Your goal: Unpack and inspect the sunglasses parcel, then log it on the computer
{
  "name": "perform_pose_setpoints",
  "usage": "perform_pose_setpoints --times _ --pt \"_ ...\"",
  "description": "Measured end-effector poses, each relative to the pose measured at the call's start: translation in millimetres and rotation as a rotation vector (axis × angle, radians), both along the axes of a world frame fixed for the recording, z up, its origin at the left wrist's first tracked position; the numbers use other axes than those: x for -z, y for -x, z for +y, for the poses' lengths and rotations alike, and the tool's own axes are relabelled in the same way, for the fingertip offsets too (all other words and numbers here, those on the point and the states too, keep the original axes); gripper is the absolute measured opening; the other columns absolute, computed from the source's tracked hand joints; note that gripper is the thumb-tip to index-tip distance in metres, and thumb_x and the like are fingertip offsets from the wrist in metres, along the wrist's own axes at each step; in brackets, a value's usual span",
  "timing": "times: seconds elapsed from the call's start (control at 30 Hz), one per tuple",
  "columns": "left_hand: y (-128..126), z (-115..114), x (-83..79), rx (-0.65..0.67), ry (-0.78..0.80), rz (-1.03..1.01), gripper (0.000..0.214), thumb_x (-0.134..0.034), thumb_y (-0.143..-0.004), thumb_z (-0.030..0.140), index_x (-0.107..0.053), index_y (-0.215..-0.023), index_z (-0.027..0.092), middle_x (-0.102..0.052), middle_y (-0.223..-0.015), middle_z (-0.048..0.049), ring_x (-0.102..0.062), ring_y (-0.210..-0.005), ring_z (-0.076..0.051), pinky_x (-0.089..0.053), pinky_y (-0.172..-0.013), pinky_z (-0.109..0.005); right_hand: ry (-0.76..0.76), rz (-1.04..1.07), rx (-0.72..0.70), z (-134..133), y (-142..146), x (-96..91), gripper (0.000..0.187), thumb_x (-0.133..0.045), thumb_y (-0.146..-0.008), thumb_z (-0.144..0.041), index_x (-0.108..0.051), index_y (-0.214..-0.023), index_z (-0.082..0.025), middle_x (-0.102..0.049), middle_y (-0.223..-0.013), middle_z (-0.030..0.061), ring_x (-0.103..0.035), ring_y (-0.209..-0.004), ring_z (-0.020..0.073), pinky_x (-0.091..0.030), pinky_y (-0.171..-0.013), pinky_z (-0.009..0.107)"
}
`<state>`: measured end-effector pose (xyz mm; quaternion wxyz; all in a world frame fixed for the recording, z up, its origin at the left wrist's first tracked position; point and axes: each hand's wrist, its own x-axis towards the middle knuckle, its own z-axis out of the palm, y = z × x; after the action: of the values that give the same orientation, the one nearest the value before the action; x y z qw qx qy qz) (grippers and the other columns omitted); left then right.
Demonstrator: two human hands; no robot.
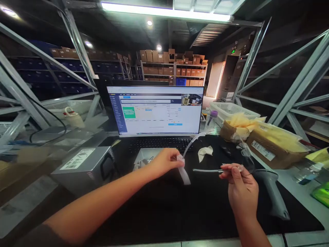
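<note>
My left hand point(167, 161) is closed in a pinch in front of the keyboard. A soft white strip point(185, 176), perhaps cloth or paper, hangs below its fingertips. From the same pinch a pale flexible tube point(191, 143) curves up and right toward the monitor's lower corner; how the two meet is hidden. My right hand point(243, 187) is closed at the fingertips on a thin translucent tube point(207, 170), whose free end points left across the black mat point(200, 209). Clear loops rise behind this hand. A crumpled white piece point(205, 152) lies between both hands.
A monitor point(156, 115) and keyboard point(138, 144) stand ahead. On the left is a grey box point(84, 168), beside a small open box point(151, 151). To the right lie a handheld scanner point(273, 192), cartons point(276, 145) with yellow packets, a clear bottle point(308, 173) and a white basket point(235, 111).
</note>
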<state>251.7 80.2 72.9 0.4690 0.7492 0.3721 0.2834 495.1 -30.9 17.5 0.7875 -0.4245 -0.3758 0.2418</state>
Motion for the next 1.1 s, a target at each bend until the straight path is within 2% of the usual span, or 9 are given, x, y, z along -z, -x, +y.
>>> perform_pose_setpoints --times 0.13,0.27,0.37,0.53,0.7,0.83,0.93,1.0,1.1 --pt "3 -7 1.1 -0.036 -0.022 0.031 0.024 -0.078 -0.069 0.039 -0.064 -0.069 0.020 -0.068 -0.070 0.0010 -0.062 -0.067 -0.016 -0.042 -0.061 -0.027 -0.017 -0.027 0.017 -2 6 2.1 0.021 -0.071 -0.090 -0.040 -0.069 -0.086 -0.019 -0.072 -0.087 0.0040 -0.065 -0.065 0.0121 -0.059 -0.062 0.028" --pt "9 -10 -7.3 -0.065 -0.055 0.030 0.023 -0.078 -0.067 0.039 -0.069 -0.065 0.019 -0.067 -0.066 0.0012 -0.060 -0.065 -0.016 -0.040 -0.061 -0.028 0.064 -0.110 0.000 -1 1 4.7 0.024 -0.070 -0.090 -0.042 -0.069 -0.088 -0.018 -0.073 -0.085 0.0056 -0.065 -0.065 0.0137 -0.059 -0.063 0.031" --pt "17 -12 -11.3 -0.123 -0.094 0.036 0.023 -0.075 -0.072 0.041 -0.075 -0.066 0.019 -0.067 -0.064 0.0015 -0.060 -0.065 -0.016 -0.040 -0.062 -0.028 0.097 -0.138 -0.012 0 -4 4.6 0.026 -0.071 -0.089 -0.044 -0.070 -0.088 -0.018 -0.073 -0.085 0.0055 -0.064 -0.064 0.0132 -0.059 -0.062 0.029" --pt "29 -16 -13.4 -0.214 -0.112 -0.094 0.032 -0.073 -0.077 0.050 -0.080 -0.072 0.020 -0.071 -0.067 -0.0011 -0.065 -0.072 -0.021 -0.046 -0.064 -0.030 0.158 -0.289 -0.182 -2 -3 -0.3 0.030 -0.073 -0.085 -0.049 -0.073 -0.081 -0.020 -0.070 -0.072 0.0034 -0.060 -0.054 0.0128 -0.056 -0.052 0.027" --pt "39 -20 -29.9 -0.208 -0.094 -0.210 0.038 -0.076 -0.075 0.055 -0.082 -0.083 0.018 -0.078 -0.083 -0.0062 -0.069 -0.086 -0.025 -0.053 -0.076 -0.035 0.243 -0.484 -0.312 -5 4 -2.2 0.029 -0.072 -0.085 -0.051 -0.077 -0.086 -0.022 -0.071 -0.070 0.0044 -0.064 -0.055 0.0154 -0.058 -0.052 0.028" --pt "52 -28 -38.7 -0.112 -0.256 -0.176 0.027 -0.074 -0.082 0.045 -0.080 -0.082 0.019 -0.079 -0.092 -0.0063 -0.070 -0.090 -0.022 -0.053 -0.082 -0.033 0.239 -0.549 -0.304 -2 5 -0.7 0.030 -0.070 -0.086 -0.052 -0.076 -0.088 -0.023 -0.073 -0.072 0.0048 -0.066 -0.058 0.0160 -0.059 -0.055 0.027" --pt "59 -35 -33.2 -0.053 -0.366 -0.114 0.026 -0.067 -0.090 0.041 -0.077 -0.079 0.019 -0.075 -0.093 -0.0062 -0.068 -0.091 -0.020 -0.051 -0.084 -0.030 0.252 -0.603 -0.256 -2 7 -2.3 0.033 -0.068 -0.087 -0.054 -0.075 -0.090 -0.022 -0.075 -0.075 0.0054 -0.068 -0.060 0.0161 -0.060 -0.058 0.026" --pt "63 -39 -25.7 -0.059 -0.317 -0.119 0.028 -0.065 -0.092 0.044 -0.074 -0.083 0.018 -0.071 -0.090 -0.0051 -0.066 -0.081 -0.016 -0.052 -0.075 -0.028 0.278 -0.660 -0.239 -3 9 -6.9 0.034 -0.066 -0.088 -0.055 -0.075 -0.091 -0.022 -0.076 -0.075 0.0049 -0.070 -0.063 0.0166 -0.060 -0.061 0.025" --pt "67 -44 -15.5 0.020 -0.120 -0.187 0.032 -0.068 -0.090 0.049 -0.065 -0.087 0.017 -0.065 -0.084 -0.0013 -0.064 -0.068 -0.013 -0.053 -0.065 -0.027 0.299 -0.782 -0.221 -1 12 -20.5 0.035 -0.064 -0.089 -0.056 -0.075 -0.093 -0.023 -0.075 -0.074 0.0035 -0.074 -0.071 0.0176 -0.060 -0.064 0.023"
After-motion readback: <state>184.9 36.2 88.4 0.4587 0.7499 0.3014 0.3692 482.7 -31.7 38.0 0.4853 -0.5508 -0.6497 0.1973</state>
